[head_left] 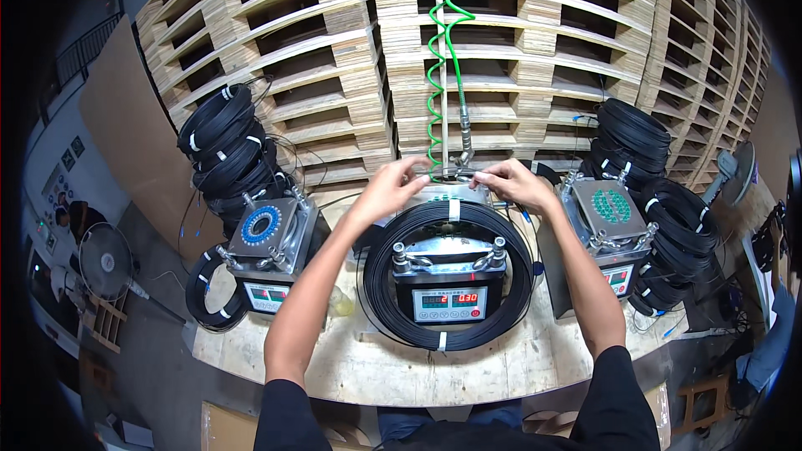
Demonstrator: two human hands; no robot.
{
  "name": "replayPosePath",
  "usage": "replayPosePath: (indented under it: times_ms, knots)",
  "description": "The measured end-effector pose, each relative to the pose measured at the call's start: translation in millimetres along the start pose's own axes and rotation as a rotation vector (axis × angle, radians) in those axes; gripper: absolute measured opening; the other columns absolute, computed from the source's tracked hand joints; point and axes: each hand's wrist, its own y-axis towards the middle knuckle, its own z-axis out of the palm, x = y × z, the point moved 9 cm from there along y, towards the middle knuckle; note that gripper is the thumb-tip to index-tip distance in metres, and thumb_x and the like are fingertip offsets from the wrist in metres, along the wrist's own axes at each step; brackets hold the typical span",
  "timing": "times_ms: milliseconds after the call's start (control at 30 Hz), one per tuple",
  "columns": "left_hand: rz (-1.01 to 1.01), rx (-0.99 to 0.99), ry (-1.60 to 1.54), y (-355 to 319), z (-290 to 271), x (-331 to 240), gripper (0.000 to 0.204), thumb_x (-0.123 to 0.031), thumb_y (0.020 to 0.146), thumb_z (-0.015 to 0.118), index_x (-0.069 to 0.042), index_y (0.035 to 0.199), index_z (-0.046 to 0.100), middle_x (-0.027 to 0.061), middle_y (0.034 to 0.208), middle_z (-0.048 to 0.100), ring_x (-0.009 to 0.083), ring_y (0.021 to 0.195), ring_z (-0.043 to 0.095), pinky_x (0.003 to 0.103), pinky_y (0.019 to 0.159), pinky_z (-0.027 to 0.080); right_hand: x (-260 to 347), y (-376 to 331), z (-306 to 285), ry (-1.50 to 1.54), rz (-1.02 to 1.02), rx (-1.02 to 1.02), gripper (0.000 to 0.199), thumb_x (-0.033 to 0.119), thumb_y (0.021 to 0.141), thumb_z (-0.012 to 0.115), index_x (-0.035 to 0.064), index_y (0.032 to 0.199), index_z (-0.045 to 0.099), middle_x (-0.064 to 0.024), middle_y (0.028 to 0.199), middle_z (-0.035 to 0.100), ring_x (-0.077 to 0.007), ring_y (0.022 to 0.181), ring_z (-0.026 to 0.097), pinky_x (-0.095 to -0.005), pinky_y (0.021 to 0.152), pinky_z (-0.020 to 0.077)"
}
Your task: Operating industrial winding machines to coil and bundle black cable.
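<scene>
Both my hands reach over the far side of the middle machine, a metal-topped box with a lit digital panel (449, 304). My left hand (401, 185) is curled, its thumb and fingers bent toward each other. Whatever it holds is too small to make out. Opposite it, my right hand (516, 184) pinches with its fingertips; a thin dark strand seems to run between the hands, but its end is unclear. A large coil of black cable (380, 309) with white ties rings the middle machine's front and lies below my wrists.
Similar machines stand left (266, 230) and right (606, 205), with blue and green ring patterns on top. Stacked black cable coils (225, 138) and more coils (631, 138) flank them. A green spiral air hose (436, 50) hangs before wooden pallets (518, 75). Everything rests on a wooden table (351, 372).
</scene>
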Motion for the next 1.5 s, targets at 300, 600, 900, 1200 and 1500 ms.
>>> replayPosePath:
  times_ms: [300,600,900,1200,1500]
  knots:
    - [0.188,-0.408,0.109,-2.5,11.7,-37.5,0.036,-0.035,0.097,0.066,0.000,0.091,0.074,0.0069,0.073,0.066,0.0191,0.057,0.060,0.033,0.056,0.047,20.3,39.0,5.7,-0.038,-0.197,-0.134,0.028,0.026,0.094,0.071,-0.0006,0.101,0.077,-0.0013,0.073,0.066,-0.0073,0.065,0.056,-0.0270,0.061,0.0463]
    - [0.091,-0.522,-0.715,2.5,-3.1,8.4,0.027,-0.025,0.100,0.064,0.000,0.109,0.068,0.0073,0.090,0.071,0.0072,0.061,0.060,0.020,0.051,0.044,17.0,24.2,14.0,-0.012,-0.004,-0.059,0.030,0.027,0.090,0.077,-0.0024,0.097,0.076,-0.0025,0.073,0.063,-0.0060,0.063,0.053,-0.0270,0.054,0.0415]
    - [0.234,-0.216,-0.536,26.2,30.2,-21.4,0.035,-0.031,0.105,0.055,0.000,0.108,0.070,0.0024,0.085,0.068,0.0056,0.068,0.055,0.024,0.060,0.047,25.3,30.9,13.0,0.018,-0.084,-0.066,0.025,0.021,0.096,0.068,-0.0018,0.105,0.074,-0.0010,0.075,0.063,-0.0049,0.061,0.053,-0.0245,0.053,0.0416]
    - [0.126,-0.201,-0.512,30.9,-3.6,17.3,0.032,-0.029,0.106,0.052,0.001,0.115,0.060,0.0082,0.081,0.067,0.0090,0.056,0.061,0.023,0.049,0.049,33.0,16.4,-49.3,-0.191,-0.045,-0.217,0.037,0.008,0.096,0.060,0.0053,0.133,0.063,-0.0043,0.095,0.068,-0.0108,0.086,0.060,-0.0279,0.082,0.0509]
    - [0.032,0.080,-0.098,52.1,17.8,17.1,0.031,-0.024,0.097,0.067,-0.002,0.117,0.072,0.0038,0.066,0.065,0.0077,0.049,0.055,0.027,0.046,0.044,25.8,19.5,-49.5,-0.174,-0.024,-0.219,0.027,0.015,0.097,0.062,-0.0018,0.116,0.071,-0.0089,0.109,0.074,-0.0118,0.100,0.065,-0.0285,0.088,0.0521]
